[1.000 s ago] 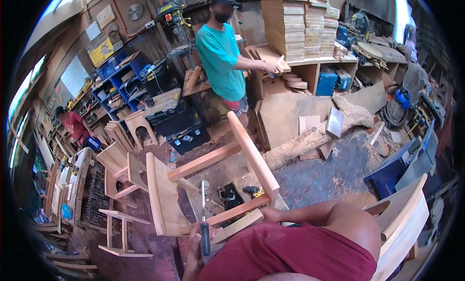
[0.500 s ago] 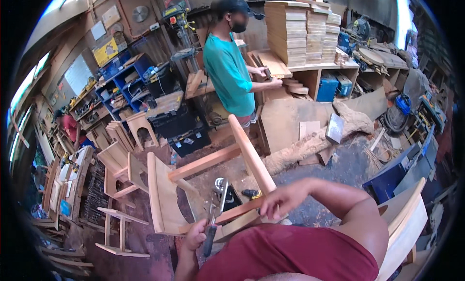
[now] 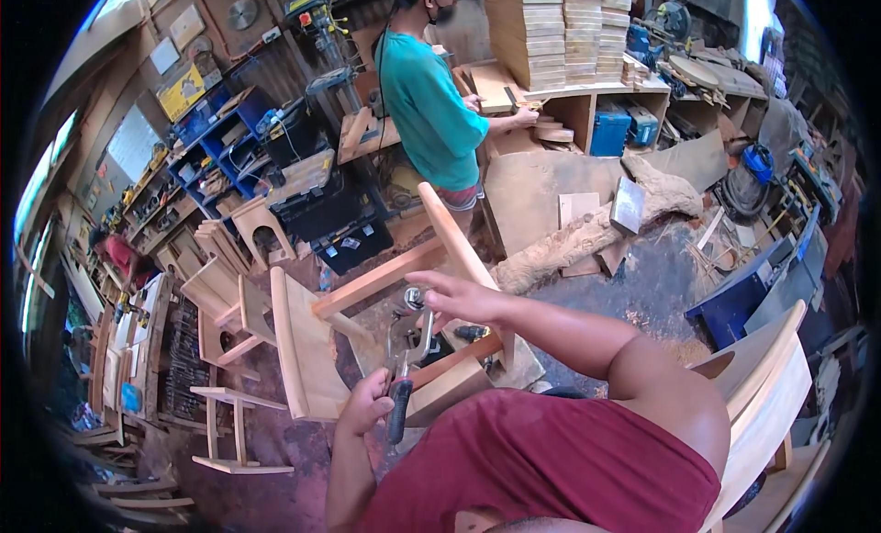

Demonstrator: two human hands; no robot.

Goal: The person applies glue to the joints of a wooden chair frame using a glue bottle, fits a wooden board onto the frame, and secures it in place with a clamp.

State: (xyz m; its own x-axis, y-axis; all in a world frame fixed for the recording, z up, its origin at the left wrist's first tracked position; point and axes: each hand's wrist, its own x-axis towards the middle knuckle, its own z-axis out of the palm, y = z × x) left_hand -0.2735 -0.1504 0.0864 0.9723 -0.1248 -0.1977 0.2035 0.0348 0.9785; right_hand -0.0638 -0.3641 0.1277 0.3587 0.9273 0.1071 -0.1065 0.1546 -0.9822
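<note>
My left hand (image 3: 369, 403) is closed around a metal bar clamp (image 3: 399, 406) with a black and red handle, where handle and bar meet. The clamp stands tilted, its far metal end raised. At that far end is my right hand (image 3: 457, 300), fingers stretched out; whether they touch the metal I cannot tell. Both hands are over an unfinished wooden chair frame (image 3: 292, 345), which has a curved panel on the left, a long rail and a sloping post. A yellow and black power drill (image 3: 472, 333) lies beyond the clamp, partly hidden.
A co-worker in a teal shirt (image 3: 427, 111) stands at a bench, holding a tool. Stacked boards (image 3: 532, 37) rise behind. A log (image 3: 569, 244) lies at right. Black toolboxes (image 3: 353, 244), a small wooden frame (image 3: 234, 432) and chair parts (image 3: 762, 377) surround me.
My right hand has moved left and away from me, from the frame's near post to the clamp's far end. The left hand keeps the clamp. The co-worker's arms have shifted slightly.
</note>
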